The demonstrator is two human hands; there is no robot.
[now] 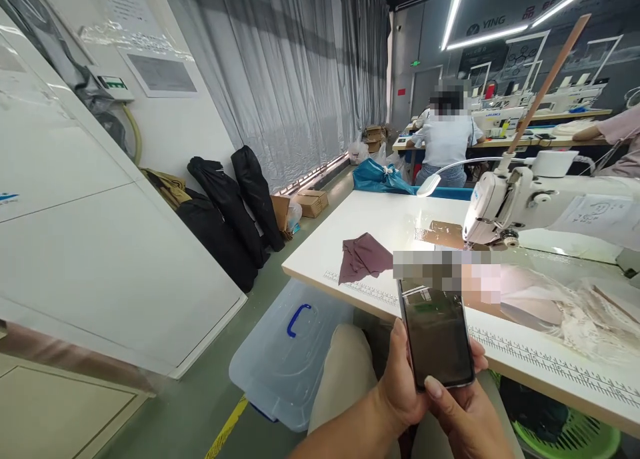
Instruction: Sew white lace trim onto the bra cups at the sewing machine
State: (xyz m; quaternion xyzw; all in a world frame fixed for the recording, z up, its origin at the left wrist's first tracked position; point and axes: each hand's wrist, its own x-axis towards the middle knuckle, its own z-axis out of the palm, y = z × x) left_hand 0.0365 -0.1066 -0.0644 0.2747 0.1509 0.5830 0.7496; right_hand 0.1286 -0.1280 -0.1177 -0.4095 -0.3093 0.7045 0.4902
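Observation:
A dark-screened smartphone [436, 339] is held upright between my two hands, just in front of the table's near edge. My left hand [403, 379] wraps its left side, with the thumb along that edge. Around the lower right of the phone closes my right hand [463, 402], its thumb at the bottom edge and fingertips showing at the right side. Beyond the phone lies a crumpled mauve cloth piece [366, 257] on the white sewing table [320, 245]. Pale sheer lace fabric [590, 319] spreads to the right. The phone's top is blurred out.
A white sewing machine [540, 199] stands on the table's right side, with a lamp [429, 184] beside it. Below are a lidded plastic bin [280, 365] and a green basket [590, 432]. Black bags [225, 212] lean against the left wall. Another person [447, 142] sits ahead.

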